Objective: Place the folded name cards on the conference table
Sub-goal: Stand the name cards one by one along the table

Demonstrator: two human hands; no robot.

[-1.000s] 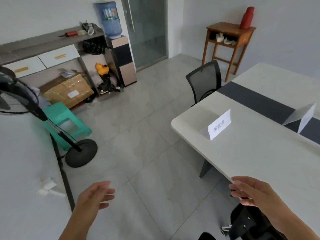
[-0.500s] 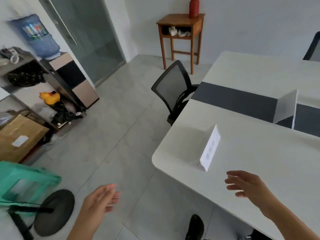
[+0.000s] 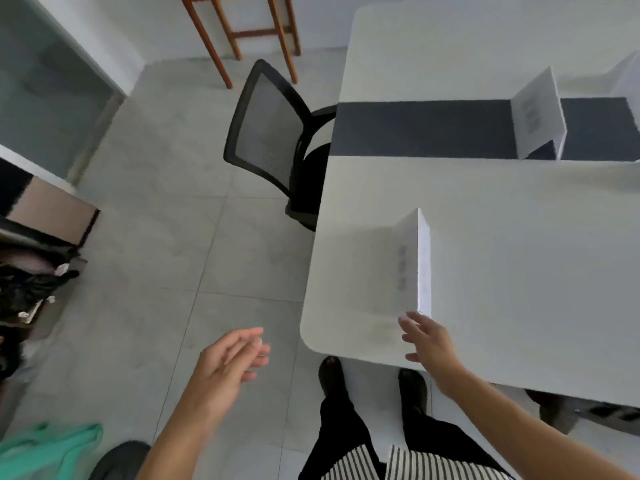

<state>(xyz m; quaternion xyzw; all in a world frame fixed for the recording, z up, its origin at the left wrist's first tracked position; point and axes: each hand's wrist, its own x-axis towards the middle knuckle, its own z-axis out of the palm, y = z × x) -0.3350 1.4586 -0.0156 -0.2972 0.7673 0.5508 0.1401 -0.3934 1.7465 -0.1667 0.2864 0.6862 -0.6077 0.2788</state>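
A folded white name card (image 3: pixel 414 261) stands tent-wise near the front corner of the white conference table (image 3: pixel 519 271). My right hand (image 3: pixel 427 341) hovers over the table just in front of that card's near end, fingers spread, holding nothing. A second folded card (image 3: pixel 535 114) stands on the table's dark centre strip (image 3: pixel 422 128). Part of a third card (image 3: pixel 628 76) shows at the right edge. My left hand (image 3: pixel 230 363) hangs over the floor left of the table, fingers relaxed and empty.
A black mesh office chair (image 3: pixel 273 133) is tucked against the table's left side. A wooden side table's legs (image 3: pixel 242 32) stand at the back. A green stool (image 3: pixel 52 448) and a dark fan base (image 3: pixel 117 459) sit at the lower left.
The view has swung right and down toward the table. My right hand has moved up to the near end of the front card. My left hand stays open over the floor.
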